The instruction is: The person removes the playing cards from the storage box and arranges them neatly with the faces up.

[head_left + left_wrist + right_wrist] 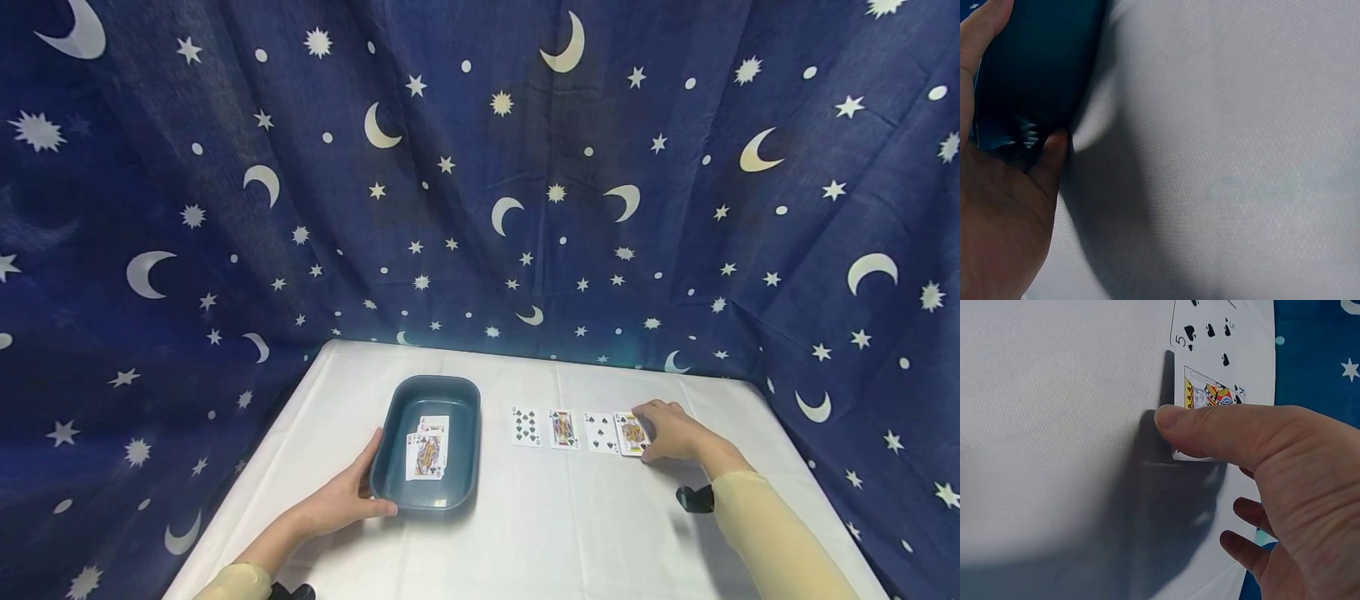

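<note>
A dark teal tray sits left of centre on the white tablecloth, with a few playing cards lying face up inside. My left hand grips the tray's near left corner, thumb against its near wall. To the right lies a row of face-up cards: a spade card, a face card, a five of spades and a king. My right hand pinches the king at the row's right end, thumb on top and its near edge lifted a little.
The white cloth covers the table up to its edges. A dark blue curtain with moons and stars hangs close behind and on both sides. A black wrist strap shows on my right forearm.
</note>
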Tool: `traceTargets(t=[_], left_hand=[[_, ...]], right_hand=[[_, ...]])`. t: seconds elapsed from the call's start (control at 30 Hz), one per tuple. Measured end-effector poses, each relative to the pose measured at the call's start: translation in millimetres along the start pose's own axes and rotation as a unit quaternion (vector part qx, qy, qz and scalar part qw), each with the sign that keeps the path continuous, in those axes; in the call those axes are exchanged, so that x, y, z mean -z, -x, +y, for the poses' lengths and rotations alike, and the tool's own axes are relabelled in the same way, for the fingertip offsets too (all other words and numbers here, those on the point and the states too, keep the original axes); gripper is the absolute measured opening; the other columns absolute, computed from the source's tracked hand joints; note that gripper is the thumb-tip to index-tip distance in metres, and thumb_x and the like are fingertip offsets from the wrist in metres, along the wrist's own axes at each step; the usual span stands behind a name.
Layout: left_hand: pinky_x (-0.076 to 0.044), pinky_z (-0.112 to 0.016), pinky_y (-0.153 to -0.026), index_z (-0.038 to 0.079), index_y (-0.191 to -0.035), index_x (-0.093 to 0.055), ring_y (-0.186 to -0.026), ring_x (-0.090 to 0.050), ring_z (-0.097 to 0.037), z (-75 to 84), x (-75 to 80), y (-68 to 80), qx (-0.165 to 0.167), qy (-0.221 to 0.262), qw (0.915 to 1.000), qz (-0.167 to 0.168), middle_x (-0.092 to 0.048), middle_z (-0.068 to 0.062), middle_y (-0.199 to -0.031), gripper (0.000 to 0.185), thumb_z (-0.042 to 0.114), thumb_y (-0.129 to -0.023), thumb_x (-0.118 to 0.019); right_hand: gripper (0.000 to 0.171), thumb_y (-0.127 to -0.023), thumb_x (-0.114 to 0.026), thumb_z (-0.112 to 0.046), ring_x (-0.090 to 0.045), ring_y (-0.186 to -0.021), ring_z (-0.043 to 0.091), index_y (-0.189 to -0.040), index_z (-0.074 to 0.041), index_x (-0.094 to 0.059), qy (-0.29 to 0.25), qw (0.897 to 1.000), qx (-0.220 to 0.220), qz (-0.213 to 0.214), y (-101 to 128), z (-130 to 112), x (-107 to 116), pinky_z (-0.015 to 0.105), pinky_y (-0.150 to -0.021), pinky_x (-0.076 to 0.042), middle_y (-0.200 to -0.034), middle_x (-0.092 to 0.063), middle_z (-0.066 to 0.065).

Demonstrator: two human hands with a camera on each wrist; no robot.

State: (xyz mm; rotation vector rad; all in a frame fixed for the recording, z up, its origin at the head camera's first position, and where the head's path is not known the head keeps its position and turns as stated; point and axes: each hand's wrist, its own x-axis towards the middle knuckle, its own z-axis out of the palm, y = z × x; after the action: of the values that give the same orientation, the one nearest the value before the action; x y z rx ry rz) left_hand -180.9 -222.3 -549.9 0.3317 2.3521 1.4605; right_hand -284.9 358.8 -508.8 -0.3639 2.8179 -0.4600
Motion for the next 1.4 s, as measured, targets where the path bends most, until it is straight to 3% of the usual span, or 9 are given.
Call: traceTargets(t=[0.87,1.4], left_hand=[[-0.039,-0.045,-0.114,0.016,-0.165,0.008,-0.149,-0.026,-0.045,-1.3,-1.4,0.5,-0.007,-0.002,1.0,0.002,0.005,-0.02,-0.17,0.127,0.025,-0.082,-0.088],[-0.036,-0.045,-0.116,0.022,-0.166,0.006,-0.15,-0.026,-0.041,-2.2,-0.8,-1.1,0.022,-0.01,0.9997,0.007,0.001,-0.015,-0.171,0.128,0.032,-0.081,-0.089]], right_hand=[[0.085,-0.069,-0.09,-0.015,-0.043,-0.124,0.048,-0.143,0.003,-0.053,-0.013,1.0,-0.017,-0.022,2.0,7.8,0.3,0.073,-0.106,-0.034,-0.141,-0.048,0.028],[0.085,-0.07,-0.09,-0.015,-0.041,-0.127,0.049,-0.145,0.0,-0.052,-0.018,0.998,-0.051,-0.04,-2.7,9.1,-0.2,0.075,-0.105,-0.034,-0.144,-0.043,0.028]])
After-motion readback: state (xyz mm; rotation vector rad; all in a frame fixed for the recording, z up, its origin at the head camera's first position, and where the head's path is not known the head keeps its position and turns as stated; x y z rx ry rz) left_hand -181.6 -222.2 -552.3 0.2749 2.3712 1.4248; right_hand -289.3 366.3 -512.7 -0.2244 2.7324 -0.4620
